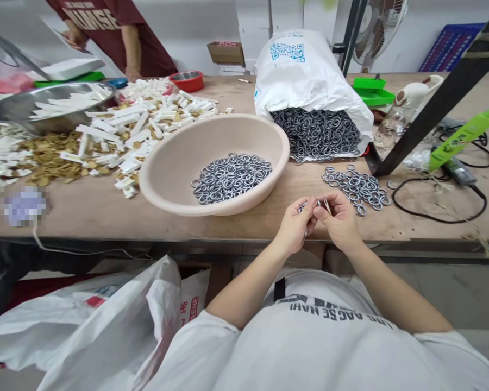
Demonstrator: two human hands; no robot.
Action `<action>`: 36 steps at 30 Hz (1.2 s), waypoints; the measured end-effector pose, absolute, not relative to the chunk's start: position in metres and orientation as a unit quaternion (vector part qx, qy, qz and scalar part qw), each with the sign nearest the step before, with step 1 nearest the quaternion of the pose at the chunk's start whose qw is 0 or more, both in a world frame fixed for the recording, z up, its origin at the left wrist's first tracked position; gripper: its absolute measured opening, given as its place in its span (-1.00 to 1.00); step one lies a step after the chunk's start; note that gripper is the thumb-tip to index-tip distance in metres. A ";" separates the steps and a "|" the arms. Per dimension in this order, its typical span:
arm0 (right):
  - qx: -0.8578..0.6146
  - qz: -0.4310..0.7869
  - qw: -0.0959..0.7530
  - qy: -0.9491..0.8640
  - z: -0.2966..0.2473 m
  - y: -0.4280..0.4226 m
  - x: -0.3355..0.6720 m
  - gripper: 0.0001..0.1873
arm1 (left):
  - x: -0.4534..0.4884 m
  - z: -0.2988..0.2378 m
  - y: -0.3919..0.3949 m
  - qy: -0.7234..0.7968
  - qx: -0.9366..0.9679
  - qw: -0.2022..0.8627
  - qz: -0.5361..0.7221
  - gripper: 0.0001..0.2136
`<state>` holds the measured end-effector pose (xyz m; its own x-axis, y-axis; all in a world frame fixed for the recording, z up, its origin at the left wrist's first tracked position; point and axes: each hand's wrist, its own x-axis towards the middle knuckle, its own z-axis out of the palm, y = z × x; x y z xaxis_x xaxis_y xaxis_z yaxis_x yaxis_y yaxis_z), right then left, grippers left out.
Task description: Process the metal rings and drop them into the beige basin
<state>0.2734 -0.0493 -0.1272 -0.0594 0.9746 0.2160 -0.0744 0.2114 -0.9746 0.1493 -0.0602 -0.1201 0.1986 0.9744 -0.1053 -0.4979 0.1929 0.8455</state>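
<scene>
Both hands meet close together over the table's front edge. My left hand point(294, 227) is closed on a few grey metal rings point(302, 207), partly hidden by its fingers. My right hand point(344, 224) pinches a thin, pointed metal piece point(326, 204), its kind too small to tell; the fingertips of both hands touch or nearly touch. Just beyond the right hand lies a loose heap of the same rings point(356, 189). To the left stands a beige plastic basin point(158, 196) with many rings point(234, 179) in its bottom. Behind, a white sack point(301, 70) lies open, rings point(320, 133) showing at its mouth.
White plastic pieces point(134, 125) and tan bits point(55, 157) cover the table's left side, beside a steel bowl point(61, 117). A black post point(440, 92), a glass jug point(395, 122) and a black cable point(436, 220) are at right. Another person point(118, 32) stands across the table.
</scene>
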 end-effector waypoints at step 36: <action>-0.664 0.011 0.099 -0.741 -0.120 0.086 0.316 -0.68 | 0.117 -0.127 -0.051 0.333 0.178 0.771 0.514 -0.67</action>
<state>0.3162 0.0856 -0.1198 -0.0982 0.9864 0.1319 0.9822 0.1174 -0.1469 0.1166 -0.0513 -0.1270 0.2509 0.9101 -0.3297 -0.6734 0.4088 0.6160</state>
